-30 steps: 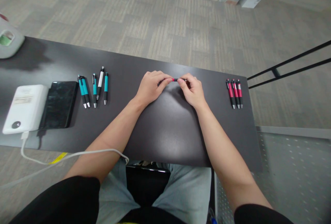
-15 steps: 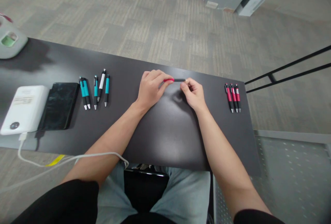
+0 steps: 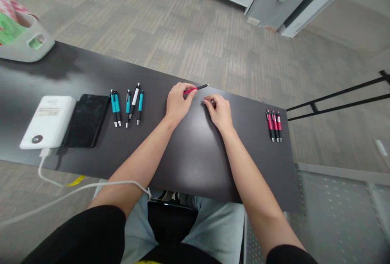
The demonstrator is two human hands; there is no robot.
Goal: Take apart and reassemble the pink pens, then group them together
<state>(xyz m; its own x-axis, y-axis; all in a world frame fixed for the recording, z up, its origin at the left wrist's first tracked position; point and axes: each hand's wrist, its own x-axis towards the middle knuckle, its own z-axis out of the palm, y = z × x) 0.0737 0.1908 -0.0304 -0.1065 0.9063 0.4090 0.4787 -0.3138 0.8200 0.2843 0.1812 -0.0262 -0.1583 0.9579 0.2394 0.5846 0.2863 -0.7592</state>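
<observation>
A red pen with a black grip (image 3: pixel 201 87) is pinched in my left hand (image 3: pixel 178 100) above the far edge of the dark table. Its thin silvery point is directed right and away from me. My right hand (image 3: pixel 219 111) is just right of it, apart from the pen, with the fingers curled and thumb and forefinger together. Whatever those fingertips hold, if anything, is too small to make out. Three red and black pens (image 3: pixel 275 126) lie side by side at the table's right end.
Several teal and black pens (image 3: pixel 117 107) and one white and black pen (image 3: pixel 134 100) lie left of my hands. Farther left are a black phone-like slab (image 3: pixel 87 122) and a white power bank (image 3: pixel 48 122) with a white cable (image 3: pixel 100 183). A white basket (image 3: pixel 33 46) stands at the far left.
My right hand has come off the pen's tip end and moved slightly lower. The pen in my left hand now tilts upward, its silvery point showing. The view has shifted slightly left.
</observation>
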